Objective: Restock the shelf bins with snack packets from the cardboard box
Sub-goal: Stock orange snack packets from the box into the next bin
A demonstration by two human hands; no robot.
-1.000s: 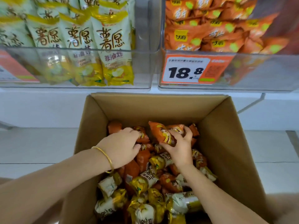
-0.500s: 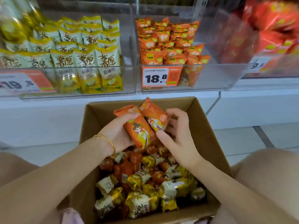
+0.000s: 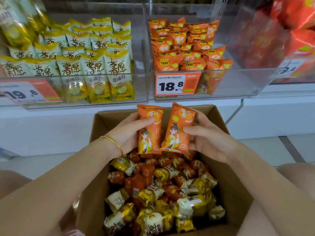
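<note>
1. Lifting is the big change. A second ago I had both hands down among the loose packets (image 3: 162,193) in the cardboard box (image 3: 238,193); now both are up over its far edge, each with one orange packet.
2. My left hand (image 3: 129,133) grips the left packet (image 3: 150,132). The thumb lies across the printed front and the fingers are wrapped behind, out of sight.
3. My right hand (image 3: 209,138) holds the right packet (image 3: 179,132) the same way, with the thumb pressed on the front and the fingertips curling round its right edge.
4. Half a second ago the two packets were tilted and overlapping. Now they stand upright, side by side, edges touching or very nearly, faces turned towards me — squared up, I judge, for shelving.
5. Both packets hang above the far side of the box, just below the clear front wall of the orange bin (image 3: 238,82), the one with the 18.8 price tag (image 3: 172,85). Neither is in the bin yet.
6. My view has tipped upward too, so the bins now show fully. The orange bin has open room along its right side, and the yellow bin (image 3: 139,48) beside it looks fuller.
7. As I read it, the picking and colour-matching are done for this pair, and what remains is carrying them up over the front wall. The box still holds plenty of orange and yellow packets mixed together — many more trips ahead.
</note>
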